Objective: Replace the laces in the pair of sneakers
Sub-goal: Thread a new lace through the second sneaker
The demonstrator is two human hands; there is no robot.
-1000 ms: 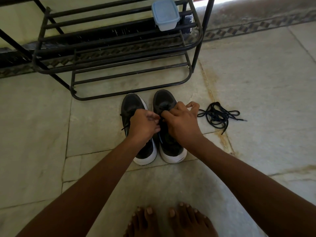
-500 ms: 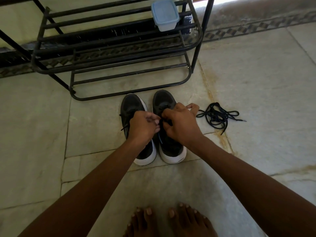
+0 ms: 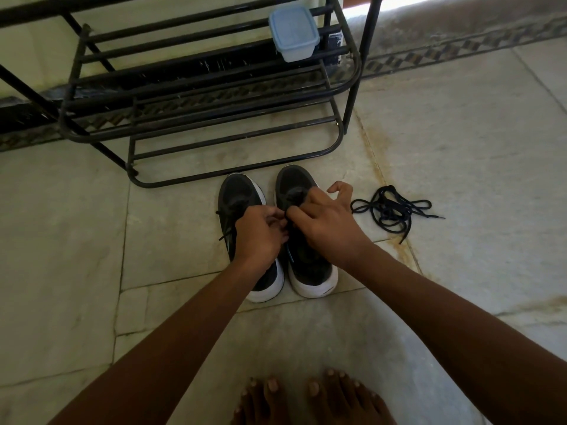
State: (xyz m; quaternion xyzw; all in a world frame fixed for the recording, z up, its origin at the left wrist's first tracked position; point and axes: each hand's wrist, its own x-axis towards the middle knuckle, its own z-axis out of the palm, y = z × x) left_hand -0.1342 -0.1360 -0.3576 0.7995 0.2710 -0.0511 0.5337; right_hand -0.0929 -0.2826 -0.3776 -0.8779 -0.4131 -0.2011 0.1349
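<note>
Two black sneakers with white soles stand side by side on the floor, toes pointing away from me: the left sneaker (image 3: 237,194) and the right sneaker (image 3: 296,182). My left hand (image 3: 259,234) and my right hand (image 3: 328,222) meet over the right sneaker's lacing, each pinching its black lace (image 3: 287,214) with fingertips. Little of that lace shows between the fingers. The left sneaker keeps its black lace, one end trailing off its left side. A loose bundle of black laces (image 3: 391,211) lies on the floor to the right of the shoes.
A black metal shoe rack (image 3: 214,118) stands right behind the sneakers, with a pale blue lidded plastic box (image 3: 293,32) on its upper shelf. My bare feet (image 3: 306,400) are at the bottom of the view. The floor is pale stone tile.
Both hands stayed over the right sneaker's laces. My right hand's outer fingers have spread a little wider; the fingertips have shifted slightly on the lace.
</note>
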